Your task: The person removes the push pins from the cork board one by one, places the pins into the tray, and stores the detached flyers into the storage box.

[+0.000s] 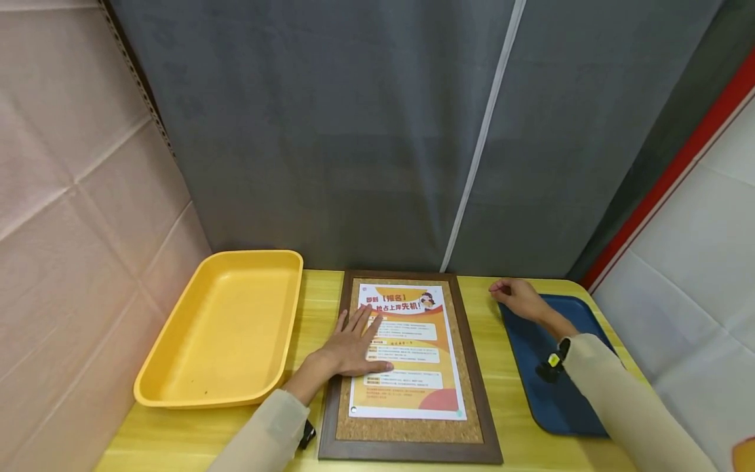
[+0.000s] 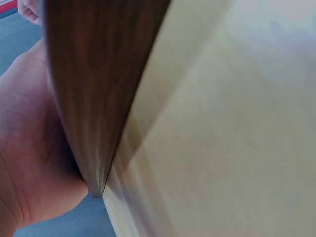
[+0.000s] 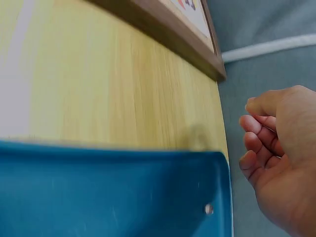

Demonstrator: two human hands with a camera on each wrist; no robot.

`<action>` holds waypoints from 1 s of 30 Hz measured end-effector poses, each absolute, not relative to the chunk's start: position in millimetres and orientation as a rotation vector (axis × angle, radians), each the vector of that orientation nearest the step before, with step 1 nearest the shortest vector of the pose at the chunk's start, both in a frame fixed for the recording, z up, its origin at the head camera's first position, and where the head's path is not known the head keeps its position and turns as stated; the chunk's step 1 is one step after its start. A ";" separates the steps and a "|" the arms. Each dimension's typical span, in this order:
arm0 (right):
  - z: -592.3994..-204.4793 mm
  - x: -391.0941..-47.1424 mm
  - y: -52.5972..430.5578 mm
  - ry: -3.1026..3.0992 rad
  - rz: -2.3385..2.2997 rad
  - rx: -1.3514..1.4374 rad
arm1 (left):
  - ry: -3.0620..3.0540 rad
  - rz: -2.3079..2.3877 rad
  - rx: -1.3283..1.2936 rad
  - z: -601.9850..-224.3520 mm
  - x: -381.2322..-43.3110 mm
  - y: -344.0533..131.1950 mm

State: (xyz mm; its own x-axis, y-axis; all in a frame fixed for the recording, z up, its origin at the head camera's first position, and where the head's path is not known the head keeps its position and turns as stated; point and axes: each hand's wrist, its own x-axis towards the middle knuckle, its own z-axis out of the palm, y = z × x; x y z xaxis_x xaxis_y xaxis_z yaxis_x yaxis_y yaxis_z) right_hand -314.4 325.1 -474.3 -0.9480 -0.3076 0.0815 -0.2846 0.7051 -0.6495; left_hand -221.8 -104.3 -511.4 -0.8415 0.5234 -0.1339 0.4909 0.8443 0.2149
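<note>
A printed orange and white sheet [image 1: 407, 387] lies on a brown-framed cork board [image 1: 413, 432]. My left hand [image 1: 354, 347] rests on the sheet's left side with fingers spread, its heel over the wooden frame [image 2: 98, 98]. A small round clear pushpin [image 1: 353, 410] shows at the sheet's lower left corner. My right hand [image 1: 519, 298] is over the far left corner of a blue tray [image 1: 560, 400], thumb and index fingertips together, the other fingers curled [image 3: 256, 143]. I cannot tell whether something small is between the fingertips. A small shiny pushpin [image 3: 209, 209] lies in the tray.
A deep yellow tray [image 1: 230, 328] stands left of the board on the yellow wood-grain table [image 1: 483, 341]. A grey curtain [image 1: 354, 164] closes off the back. Pale fabric walls [image 1: 77, 229] stand at both sides.
</note>
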 end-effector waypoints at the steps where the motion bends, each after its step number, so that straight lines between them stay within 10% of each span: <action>1: -474.2 -315.2 321.1 2.864 -1.092 -0.515 | 2.837 0.257 0.786 -511.1 -221.7 -104.2; 30: -467.4 -331.9 205.0 2.739 -1.146 -0.686 | 2.830 0.320 0.802 -516.8 -221.2 -106.8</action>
State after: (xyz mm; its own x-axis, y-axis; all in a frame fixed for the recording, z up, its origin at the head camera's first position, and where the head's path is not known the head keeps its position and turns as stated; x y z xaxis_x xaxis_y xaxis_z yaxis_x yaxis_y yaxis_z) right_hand -331.9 205.0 -467.4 -0.8946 -0.4389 0.0843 -0.3682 0.6168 -0.6957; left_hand -221.2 -106.8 -516.8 -0.8377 0.5339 -0.1153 0.4947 0.8311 0.2541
